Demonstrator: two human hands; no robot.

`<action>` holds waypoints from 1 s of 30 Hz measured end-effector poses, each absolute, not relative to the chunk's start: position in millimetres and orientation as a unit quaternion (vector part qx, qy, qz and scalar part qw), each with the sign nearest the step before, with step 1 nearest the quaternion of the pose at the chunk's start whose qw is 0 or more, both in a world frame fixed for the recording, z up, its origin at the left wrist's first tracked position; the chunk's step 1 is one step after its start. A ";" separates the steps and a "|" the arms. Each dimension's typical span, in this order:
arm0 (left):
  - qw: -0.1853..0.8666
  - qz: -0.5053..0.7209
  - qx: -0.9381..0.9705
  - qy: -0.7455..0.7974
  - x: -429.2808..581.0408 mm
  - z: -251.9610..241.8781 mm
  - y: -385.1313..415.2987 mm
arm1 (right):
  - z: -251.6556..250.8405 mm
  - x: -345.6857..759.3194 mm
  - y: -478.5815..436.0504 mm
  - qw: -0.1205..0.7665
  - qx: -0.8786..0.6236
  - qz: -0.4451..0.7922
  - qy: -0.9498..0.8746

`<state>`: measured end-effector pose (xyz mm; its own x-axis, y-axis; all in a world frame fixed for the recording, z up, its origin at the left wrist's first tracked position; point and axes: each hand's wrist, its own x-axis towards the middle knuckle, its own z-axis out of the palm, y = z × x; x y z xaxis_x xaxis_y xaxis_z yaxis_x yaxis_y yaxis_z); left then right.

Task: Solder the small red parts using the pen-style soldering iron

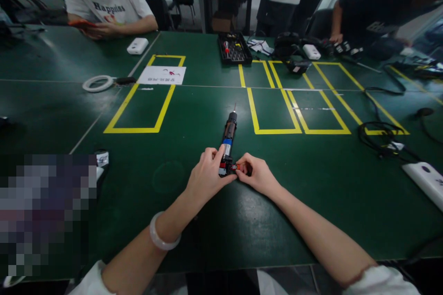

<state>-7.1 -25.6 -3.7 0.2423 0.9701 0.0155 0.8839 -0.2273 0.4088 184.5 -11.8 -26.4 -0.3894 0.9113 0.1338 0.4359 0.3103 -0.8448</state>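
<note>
A slim electric screwdriver [229, 134] with its inner parts showing lies on the green table [166, 221], its thin bit pointing away from me. It has a dark front end, a blue band and a silver motor section. My left hand [206, 171] is closed around its near end, thumb and fingers on either side of the black and red parts there. At that end's right side, my right hand [255, 171] pinches a small red-orange piece [236, 167], perhaps a connector. The fingertips partly hide where the piece meets the screwdriver.
Yellow tape outlines [277, 132] mark the table. A black tool tray [235, 61] stands at the back, a white sheet [162, 75] and a cable coil [98, 84] at left. Black cables [382, 138] and a white power strip [427, 182] lie right. Other people are around the table.
</note>
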 end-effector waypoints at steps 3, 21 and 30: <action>0.154 0.131 0.781 0.591 -9.7 -5.1 -25.2 | -27.2 183.1 -11.4 0.302 -0.452 0.376 -0.750; 0.048 0.101 0.787 0.607 -0.2 -1.9 -29.1 | -27.6 178.8 -13.8 0.327 -0.412 0.392 -0.755; 0.025 0.059 0.788 0.612 -12.5 6.1 -23.6 | -34.5 189.7 -8.3 0.369 -0.432 0.422 -0.707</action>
